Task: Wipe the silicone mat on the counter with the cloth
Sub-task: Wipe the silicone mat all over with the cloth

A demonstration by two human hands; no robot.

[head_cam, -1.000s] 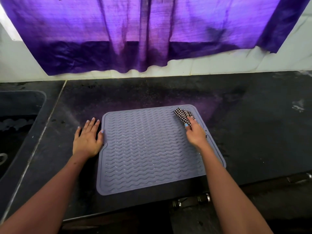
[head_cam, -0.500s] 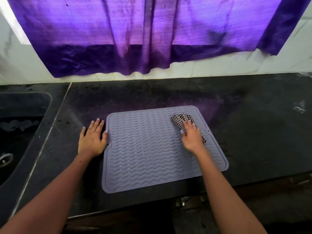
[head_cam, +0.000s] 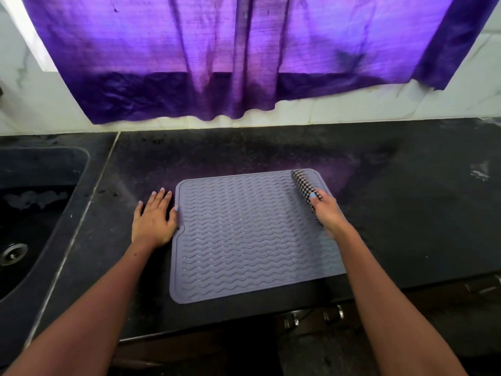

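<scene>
A grey-lilac silicone mat (head_cam: 244, 234) with wavy ridges lies flat on the dark counter (head_cam: 406, 213), near its front edge. My right hand (head_cam: 326, 213) presses a black-and-white checked cloth (head_cam: 302, 183) onto the mat's far right corner; the cloth is blurred by motion and partly hidden under my fingers. My left hand (head_cam: 154, 217) lies flat on the counter against the mat's left edge, fingers spread, thumb touching the rim.
A dark sink (head_cam: 32, 213) with a metal drain (head_cam: 12, 253) is sunk into the counter at the left. A purple curtain (head_cam: 244, 58) hangs over the white tiled wall behind. Below the counter's front edge there are metal fittings (head_cam: 311, 317).
My right hand has swept the cloth from further in on the mat out towards its far right corner. My left hand has stayed at the mat's left edge.
</scene>
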